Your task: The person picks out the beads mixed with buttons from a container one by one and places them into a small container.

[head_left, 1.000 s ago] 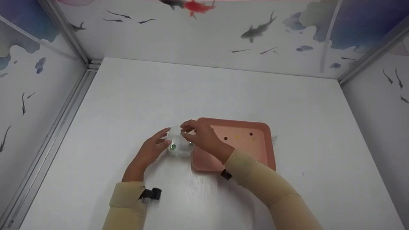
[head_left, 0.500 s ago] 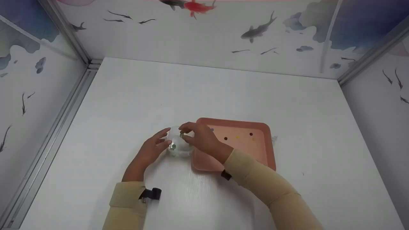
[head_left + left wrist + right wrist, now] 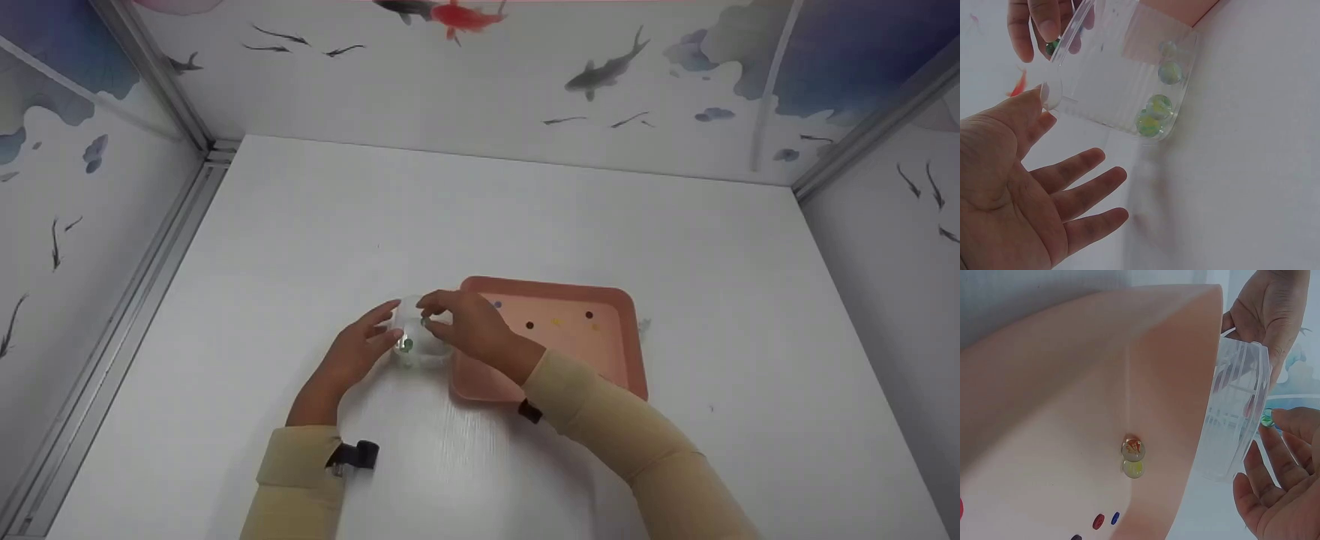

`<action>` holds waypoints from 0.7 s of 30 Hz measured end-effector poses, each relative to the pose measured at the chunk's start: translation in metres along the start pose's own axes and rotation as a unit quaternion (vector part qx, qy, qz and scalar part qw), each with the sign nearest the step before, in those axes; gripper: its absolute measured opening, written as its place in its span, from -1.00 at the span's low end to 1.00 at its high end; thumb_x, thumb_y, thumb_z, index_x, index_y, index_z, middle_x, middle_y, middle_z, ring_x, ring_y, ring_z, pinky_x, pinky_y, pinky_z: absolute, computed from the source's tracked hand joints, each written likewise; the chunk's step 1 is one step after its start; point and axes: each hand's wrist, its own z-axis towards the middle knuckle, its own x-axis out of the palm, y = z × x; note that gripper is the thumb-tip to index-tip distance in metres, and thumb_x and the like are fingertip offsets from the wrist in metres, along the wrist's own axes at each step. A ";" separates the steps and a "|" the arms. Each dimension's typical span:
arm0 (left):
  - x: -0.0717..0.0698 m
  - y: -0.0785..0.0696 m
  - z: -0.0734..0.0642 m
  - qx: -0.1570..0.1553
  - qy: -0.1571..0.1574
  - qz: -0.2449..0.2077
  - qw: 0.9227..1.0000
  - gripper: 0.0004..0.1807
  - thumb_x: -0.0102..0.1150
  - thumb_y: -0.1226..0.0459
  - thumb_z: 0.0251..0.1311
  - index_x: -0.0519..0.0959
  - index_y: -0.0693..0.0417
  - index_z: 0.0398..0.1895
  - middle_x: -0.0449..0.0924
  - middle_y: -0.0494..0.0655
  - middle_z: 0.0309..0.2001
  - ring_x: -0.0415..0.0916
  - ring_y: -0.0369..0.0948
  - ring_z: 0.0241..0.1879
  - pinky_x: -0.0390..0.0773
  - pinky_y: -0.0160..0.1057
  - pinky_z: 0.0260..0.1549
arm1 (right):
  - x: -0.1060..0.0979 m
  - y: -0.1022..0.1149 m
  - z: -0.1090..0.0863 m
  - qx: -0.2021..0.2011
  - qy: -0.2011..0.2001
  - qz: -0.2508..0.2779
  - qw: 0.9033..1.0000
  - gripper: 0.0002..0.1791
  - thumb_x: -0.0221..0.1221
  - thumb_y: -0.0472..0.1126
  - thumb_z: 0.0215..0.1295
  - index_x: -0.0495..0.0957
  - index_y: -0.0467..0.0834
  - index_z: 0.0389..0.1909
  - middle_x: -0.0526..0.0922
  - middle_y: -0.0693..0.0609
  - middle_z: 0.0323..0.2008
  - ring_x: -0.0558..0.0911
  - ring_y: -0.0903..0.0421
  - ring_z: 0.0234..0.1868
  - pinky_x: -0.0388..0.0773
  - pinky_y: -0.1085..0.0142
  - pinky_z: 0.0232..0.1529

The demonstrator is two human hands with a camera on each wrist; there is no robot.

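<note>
A clear plastic box [image 3: 1106,73] stands against the left side of the pink tray [image 3: 636,352]. Several glass marbles [image 3: 1170,72] lie inside it, some tinted green and yellow. My left hand [image 3: 356,356] holds the box by its left rim, thumb and index finger at the rim tab, the other fingers spread apart in the left wrist view. Over the box, my right hand [image 3: 480,322] pinches a green marble [image 3: 1267,417] between thumb and fingertips. The marble is close to the rim; in the head view the fingers partly cover it.
Inside the tray are two more marbles [image 3: 1133,450], a red button [image 3: 1098,521] and a blue button [image 3: 1115,518], with other small dark and yellow pieces. A small clear object [image 3: 645,325] lies just right of the tray. Printed panels [image 3: 480,90] enclose the white table.
My right hand has shifted slightly left and nearer over the box with the marble, uncovering a blue piece in the tray. My left hand and the box have stayed put.
</note>
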 end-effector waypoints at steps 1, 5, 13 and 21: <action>0.000 0.000 0.000 0.000 0.000 0.001 1.000 -0.36 0.07 -0.04 0.35 0.19 -0.29 0.47 0.20 0.06 0.44 0.19 0.09 0.39 0.26 0.19 0.27 | 0.000 0.000 0.000 -0.001 0.002 -0.005 1.000 -0.62 0.23 -0.22 0.32 0.56 -0.06 0.15 0.68 0.08 -0.04 0.61 0.14 0.07 0.53 0.20 0.11; 0.000 0.000 0.000 -0.004 -0.003 0.005 1.000 -0.36 0.06 -0.05 0.34 0.19 -0.30 0.47 0.21 0.06 0.43 0.20 0.09 0.39 0.25 0.21 0.27 | 0.001 0.001 0.000 -0.010 0.006 -0.030 0.999 -0.63 0.22 -0.21 0.32 0.56 -0.04 0.15 0.69 0.08 -0.04 0.61 0.14 0.06 0.54 0.20 0.10; 0.001 0.001 -0.001 0.010 -0.009 -0.009 1.000 -0.37 0.07 -0.04 0.35 0.22 -0.28 0.46 0.21 0.03 0.44 0.21 0.08 0.38 0.29 0.18 0.26 | 0.002 0.002 0.000 -0.008 0.014 -0.046 0.999 -0.60 0.25 -0.22 0.30 0.55 -0.04 0.17 0.65 0.08 0.06 0.55 0.13 0.17 0.48 0.21 0.19; 0.001 -0.001 -0.002 0.003 -0.008 -0.014 1.000 -0.37 0.07 -0.04 0.34 0.22 -0.30 0.45 0.20 0.02 0.44 0.20 0.08 0.39 0.29 0.17 0.26 | 0.002 0.001 -0.002 -0.017 -0.012 -0.070 0.997 -0.54 0.27 -0.17 0.29 0.51 -0.03 0.22 0.56 0.06 0.19 0.48 0.10 0.26 0.42 0.17 0.25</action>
